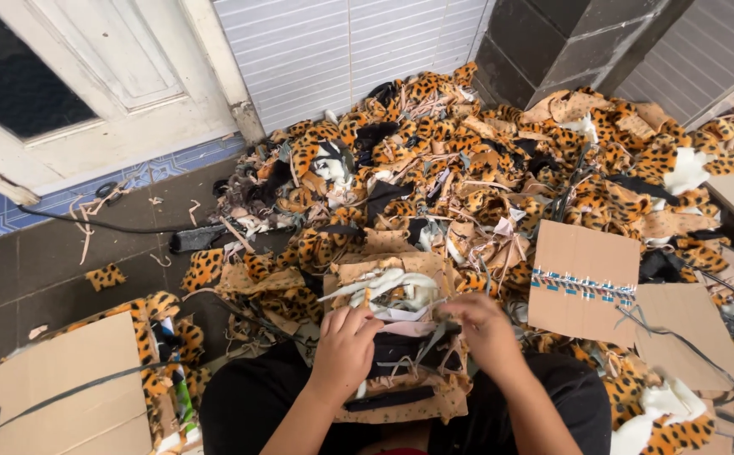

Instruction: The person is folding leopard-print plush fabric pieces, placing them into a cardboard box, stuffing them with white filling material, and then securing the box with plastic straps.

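Note:
I sit on the floor with a stack of fabric pieces (401, 371) on my lap, tan, black and leopard-print layers. My left hand (346, 345) rests on the stack's left side, fingers curled over black and pale strips. My right hand (485, 329) pinches a thin strip at the stack's upper right. White scraps (392, 286) lie on top just beyond my fingers. What exactly each fingertip grips is hidden by the hands.
A big heap of leopard-print offcuts (485, 160) covers the floor ahead. Cardboard pieces (582, 282) lie to the right, a cardboard bundle (64, 388) tied with a black strap at lower left. A white door (89, 84) and a dark pillar (552, 42) stand behind.

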